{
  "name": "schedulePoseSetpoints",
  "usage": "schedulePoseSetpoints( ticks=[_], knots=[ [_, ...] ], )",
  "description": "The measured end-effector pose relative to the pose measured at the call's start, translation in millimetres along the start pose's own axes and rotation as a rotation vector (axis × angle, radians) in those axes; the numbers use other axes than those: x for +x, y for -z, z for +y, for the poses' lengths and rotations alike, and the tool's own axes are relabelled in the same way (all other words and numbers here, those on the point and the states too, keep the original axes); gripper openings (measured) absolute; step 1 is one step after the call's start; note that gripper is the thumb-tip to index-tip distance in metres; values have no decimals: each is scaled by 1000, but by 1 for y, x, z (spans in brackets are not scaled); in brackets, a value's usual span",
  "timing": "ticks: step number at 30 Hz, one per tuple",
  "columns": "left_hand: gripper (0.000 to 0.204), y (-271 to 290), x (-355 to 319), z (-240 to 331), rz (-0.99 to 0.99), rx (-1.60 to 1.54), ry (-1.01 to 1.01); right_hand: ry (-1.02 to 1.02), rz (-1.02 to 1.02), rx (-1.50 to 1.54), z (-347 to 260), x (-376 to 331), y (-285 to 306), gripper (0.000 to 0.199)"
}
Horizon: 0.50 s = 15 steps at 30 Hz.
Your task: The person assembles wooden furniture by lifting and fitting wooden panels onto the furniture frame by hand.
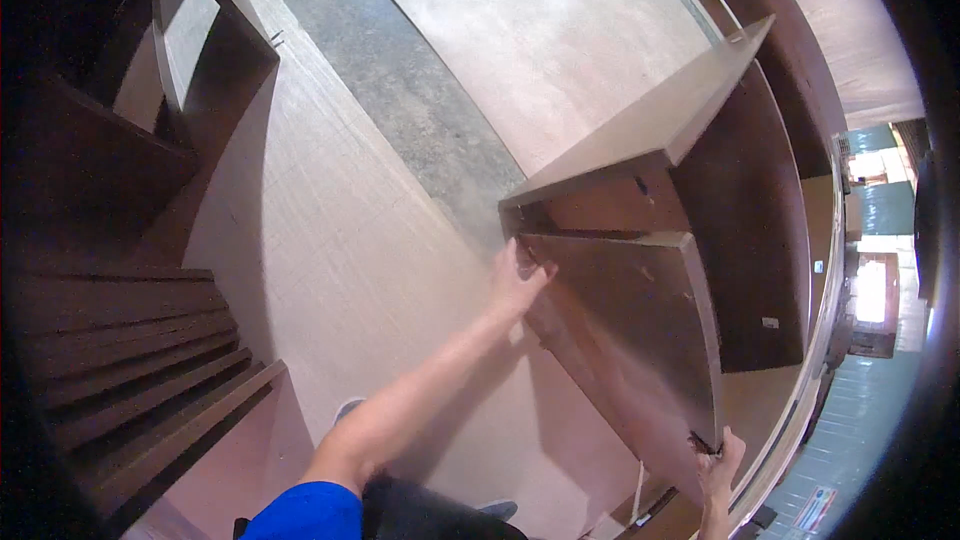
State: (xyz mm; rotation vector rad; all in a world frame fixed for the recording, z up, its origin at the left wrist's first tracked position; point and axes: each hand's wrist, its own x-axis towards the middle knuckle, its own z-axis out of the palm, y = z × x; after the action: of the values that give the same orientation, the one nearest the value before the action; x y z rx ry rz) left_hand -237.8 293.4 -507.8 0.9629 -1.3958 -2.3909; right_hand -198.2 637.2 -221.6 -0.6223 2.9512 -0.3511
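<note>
Brown board (635,305), one: flat panel, right of centre, held between both hands, its broad face tilted upward.

Black clothing (420,515): at the near edge, blue sleeve (310,512) to its left.

Right hand (718,462), one: bare, near right; grasping the near right corner of the board, fingers bent about the edge.

Brown slats (180,380), several: near left, standing on edge in a parallel row, dark gaps between.

Shoe tip (347,407), one: grey, left of the black clothing, partly covered by the left forearm.

Pale sheet (340,230), one: wide, light tan, spread through the middle of the scene, beneath the outstretched left arm.

Left hand (518,280), one: bare, at centre; clasping the far left corner of the board, thumb set apart from the fingers.

Second board (640,115), one: just beyond the held one, slanting up toward the far right, lighter upper face; contact between the two cannot be told.

Dark panel (745,220), one: right, behind the held board, small white sticker low on its face.

Dark frame (220,90), one: far left, open-sided.

Grey floor (430,130): diagonal strip, bordered beyond by a far sheet (540,40), pale and broad.

Blue-green wall (860,440): far right, bright window (875,290).
</note>
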Motion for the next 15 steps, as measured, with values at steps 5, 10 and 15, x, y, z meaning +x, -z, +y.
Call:
schedulePoseSetpoints(
  ticks=[5,10,15],
  knots=[
    [74,-2,20,-16,-26,155,20,-58,-54,23,-1,16,3,9],
    [71,-9,28,-25,162,283,-203,-96,-36,-58,-13,22,-3,10],
    [69,14,39,-3,10,110,-36,-181,-34,-9,-10,21,-4,14]
  ],
)
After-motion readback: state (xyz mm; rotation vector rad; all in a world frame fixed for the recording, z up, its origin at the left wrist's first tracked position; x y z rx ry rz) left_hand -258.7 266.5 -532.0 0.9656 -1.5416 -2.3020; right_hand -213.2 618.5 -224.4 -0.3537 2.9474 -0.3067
